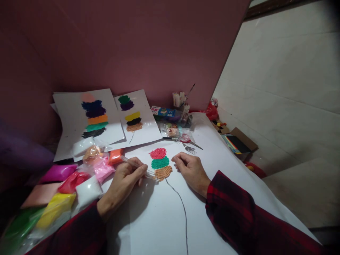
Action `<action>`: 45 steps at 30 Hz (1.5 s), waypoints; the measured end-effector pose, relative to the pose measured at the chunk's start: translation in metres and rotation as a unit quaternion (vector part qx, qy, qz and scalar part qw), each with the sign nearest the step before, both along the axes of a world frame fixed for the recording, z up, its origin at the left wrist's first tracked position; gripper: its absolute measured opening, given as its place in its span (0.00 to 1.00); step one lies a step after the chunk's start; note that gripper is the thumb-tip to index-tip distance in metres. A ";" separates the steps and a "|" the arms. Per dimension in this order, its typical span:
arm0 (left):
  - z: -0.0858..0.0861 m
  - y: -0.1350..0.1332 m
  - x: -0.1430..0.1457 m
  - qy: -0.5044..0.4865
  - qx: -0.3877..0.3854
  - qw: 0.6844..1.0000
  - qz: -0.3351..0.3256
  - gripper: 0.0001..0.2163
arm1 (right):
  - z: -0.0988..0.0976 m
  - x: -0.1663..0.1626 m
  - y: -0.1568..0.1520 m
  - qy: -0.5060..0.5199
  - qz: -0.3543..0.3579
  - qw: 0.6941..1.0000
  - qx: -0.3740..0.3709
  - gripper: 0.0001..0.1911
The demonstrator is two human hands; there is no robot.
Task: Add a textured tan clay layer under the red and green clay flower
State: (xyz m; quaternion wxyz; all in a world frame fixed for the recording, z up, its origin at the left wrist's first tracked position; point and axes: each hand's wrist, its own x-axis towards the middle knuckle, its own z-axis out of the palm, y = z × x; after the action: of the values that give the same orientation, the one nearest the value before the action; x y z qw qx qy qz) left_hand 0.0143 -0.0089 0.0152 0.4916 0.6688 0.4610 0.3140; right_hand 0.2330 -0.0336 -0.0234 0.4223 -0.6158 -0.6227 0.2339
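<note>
- Left hand (123, 182): thumb and fingers clamped on a clear tool (130, 162); its tip is at the brown clay's (164, 172) left edge, contact unclear.
- Right hand (193, 173): thumb and forefinger together, just right of the clay; cannot tell if anything is between them.
- Brown clay lies on paper (156, 223), nearest of three patches; green clay (160, 163) beyond, red clay (157, 153) farthest.
- Dark line (183, 205) runs from brown clay toward the near edge.
- Packets (55, 210) left; scissors (196, 145) beyond right hand.
</note>
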 end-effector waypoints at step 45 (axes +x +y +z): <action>-0.008 -0.002 0.002 0.004 0.080 0.996 0.039 0.13 | -0.001 0.000 0.000 0.007 0.004 1.000 0.002 0.13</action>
State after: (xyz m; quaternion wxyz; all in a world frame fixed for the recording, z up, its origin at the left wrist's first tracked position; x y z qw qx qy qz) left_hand 0.0165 -0.0109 0.0074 0.4217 0.6887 0.4620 0.3666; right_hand 0.2327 -0.0336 -0.0248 0.4267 -0.6107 -0.6228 0.2389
